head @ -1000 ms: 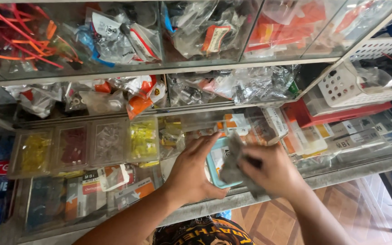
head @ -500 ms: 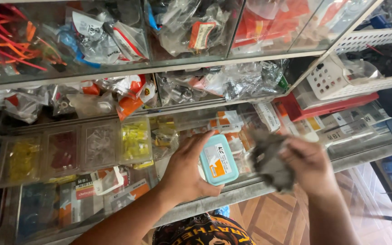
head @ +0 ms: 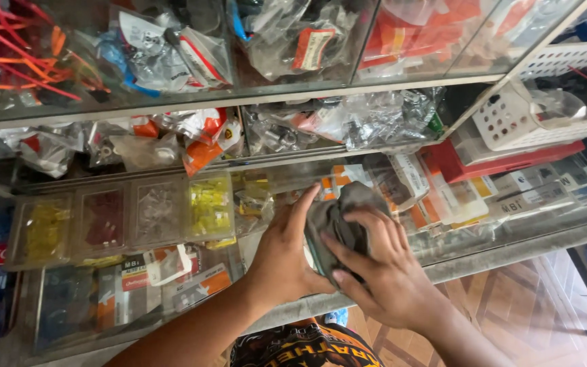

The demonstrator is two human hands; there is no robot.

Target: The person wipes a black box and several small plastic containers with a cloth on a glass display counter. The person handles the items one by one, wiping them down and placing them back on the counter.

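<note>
Cloth [head: 338,217], grey and crumpled, is pressed against a small teal-edged box [head: 312,255] that shows only as a sliver at the cloth's left and lower edge. Right hand [head: 382,275] lies over the cloth, fingers curled narrow around it, pushing it onto the box. Left hand [head: 283,261] sits just left of the cloth, fingers spread wide and cupped around the box's far side, gripping it. Judging by this, wiping the box is the step in hand; the next move calls for firm rubbing while the left hand holds steady. Behind the cloth stands a glass display case [head: 443,261], and left of it 4 clear compartments [head: 130,217] of small parts.
</note>
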